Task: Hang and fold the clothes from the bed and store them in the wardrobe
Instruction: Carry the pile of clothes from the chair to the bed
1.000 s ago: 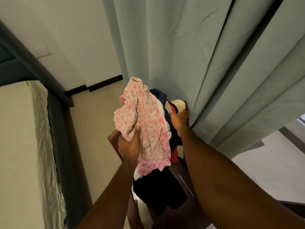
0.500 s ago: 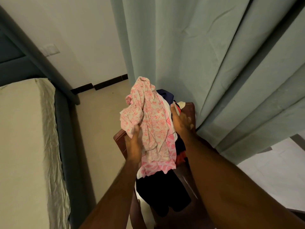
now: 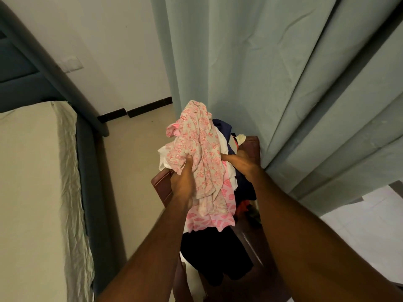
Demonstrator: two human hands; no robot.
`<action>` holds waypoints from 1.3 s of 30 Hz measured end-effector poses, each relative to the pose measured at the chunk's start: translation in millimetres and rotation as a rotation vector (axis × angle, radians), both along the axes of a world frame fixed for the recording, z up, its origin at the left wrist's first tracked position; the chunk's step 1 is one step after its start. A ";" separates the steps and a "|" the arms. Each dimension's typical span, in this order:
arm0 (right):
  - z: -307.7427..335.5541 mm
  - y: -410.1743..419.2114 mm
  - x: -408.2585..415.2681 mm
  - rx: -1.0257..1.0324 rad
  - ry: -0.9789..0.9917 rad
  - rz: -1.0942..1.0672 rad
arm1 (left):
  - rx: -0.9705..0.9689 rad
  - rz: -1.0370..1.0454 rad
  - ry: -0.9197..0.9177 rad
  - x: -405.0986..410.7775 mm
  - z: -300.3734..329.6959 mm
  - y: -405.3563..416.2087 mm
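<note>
Pink floral top (image 3: 202,158) bunched in left hand (image 3: 182,184), thumb pinching fabric, atop clothes pile (image 3: 220,253) on wooden chair (image 3: 162,188). Right hand (image 3: 242,163) reaches into pile beside it, curled on white cloth, I think. Both arms outstretched. Since earlier: right hand slid closer to top.

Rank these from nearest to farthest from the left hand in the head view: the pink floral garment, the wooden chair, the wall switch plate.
1. Pink floral garment: gripped in the left hand, whose fingers curl round it.
2. Wooden chair: its corner shows just left of that hand, under the clothes pile.
3. Wall switch plate: far up on the wall, upper left, beyond the bed.
</note>
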State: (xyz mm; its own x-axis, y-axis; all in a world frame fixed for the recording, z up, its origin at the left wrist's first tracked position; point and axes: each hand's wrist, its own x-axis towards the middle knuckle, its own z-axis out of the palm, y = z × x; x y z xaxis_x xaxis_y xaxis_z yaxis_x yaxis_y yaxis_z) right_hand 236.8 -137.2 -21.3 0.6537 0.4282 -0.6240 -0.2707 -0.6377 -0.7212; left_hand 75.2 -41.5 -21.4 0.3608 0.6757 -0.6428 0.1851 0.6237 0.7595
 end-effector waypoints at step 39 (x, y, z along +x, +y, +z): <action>94.4 99.7 -144.4 0.464 -0.057 -0.081 | 0.050 -0.318 -0.310 -95.9 70.3 134.8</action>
State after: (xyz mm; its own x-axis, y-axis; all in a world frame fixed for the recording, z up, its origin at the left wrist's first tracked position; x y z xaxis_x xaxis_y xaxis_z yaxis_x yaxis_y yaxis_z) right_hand 92.4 -37.5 73.0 0.7240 0.5997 -0.3408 -0.2580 -0.2228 -0.9401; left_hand -20.8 93.3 48.9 0.7262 0.5272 -0.4413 0.1208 0.5340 0.8368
